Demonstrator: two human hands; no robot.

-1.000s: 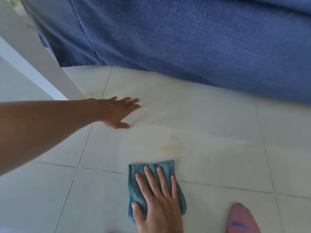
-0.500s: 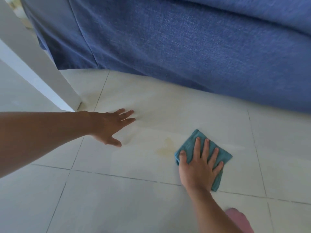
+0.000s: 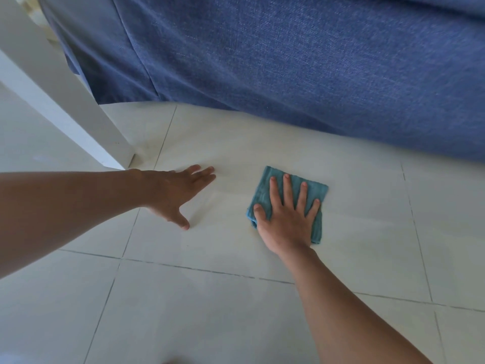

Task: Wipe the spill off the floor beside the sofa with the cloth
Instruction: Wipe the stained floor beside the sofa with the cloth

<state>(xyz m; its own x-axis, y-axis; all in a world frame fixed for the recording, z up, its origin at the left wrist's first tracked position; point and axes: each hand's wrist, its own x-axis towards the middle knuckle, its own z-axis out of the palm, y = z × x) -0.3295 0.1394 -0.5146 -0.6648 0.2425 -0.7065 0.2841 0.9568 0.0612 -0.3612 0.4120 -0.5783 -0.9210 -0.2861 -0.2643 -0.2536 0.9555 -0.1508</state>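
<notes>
Fingers [image 3: 287, 187] of the right hand [image 3: 286, 222] splayed wide and flat — pressing down on the cloth, not pinching it. Left hand [image 3: 175, 191] also flat, fingers fanned, palm on bare tile as a prop; it holds nothing.

Largest first. Sofa [image 3: 315, 61], blue fabric, fills the upper frame from about 10 to 3 o'clock; its lower edge runs diagonally, dropping toward 3 o'clock. Floor [image 3: 210, 311], pale tile with dark grout lines, takes the rest. White furniture leg [image 3: 78, 109] slants in from 10 o'clock and lands just beyond the left hand.

Cloth [image 3: 265, 190], teal, folded to a rough square, lies flat on the floor just right of centre, its corners pointing roughly to 11 and 5 o'clock. It sits near the sofa edge but clear of it.

Spill — no open stain visible on the tile. Only a faint yellowish tinge shows at the cloth's lower left corner, under the thumb; judged that whatever remains sits beneath the cloth or just toward 8 o'clock of it.

The relation that matters: any residue lies on the thumb side of the right hand, between the two hands. Right hand is the nearer one and already loaded. Next stroke probably pulls toward 8–9 o'clock, with pressure kept flat so the fold does not bunch.
</notes>
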